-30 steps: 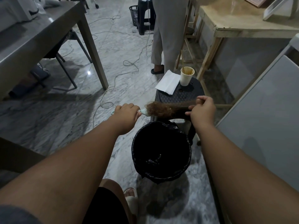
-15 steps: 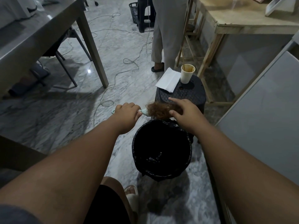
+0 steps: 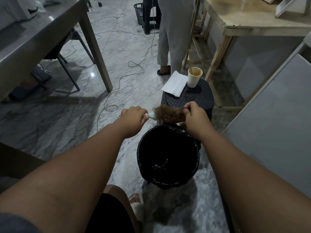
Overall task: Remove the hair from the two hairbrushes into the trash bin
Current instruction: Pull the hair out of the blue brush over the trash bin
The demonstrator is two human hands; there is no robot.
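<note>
Marble floor (image 3: 55, 128), cables trailing; grey bench (image 3: 33, 36) at 10 o'clock, wooden bench (image 3: 262, 21) at 1 o'clock. Black-lined trash bin (image 3: 168, 182) at centre, only scraps visible inside. Dark stool (image 3: 200, 100) at 12 o'clock from bin, carrying paper cup (image 3: 194, 79) and napkin (image 3: 175, 84). Left hand (image 3: 133, 117) clamped on hairbrush (image 3: 155, 115) handle, held over bin's far rim. Right hand (image 3: 195, 116) fingers pinched on brown hair (image 3: 171, 114), mostly unpulled. Second brush not in view. Judged early.
</note>
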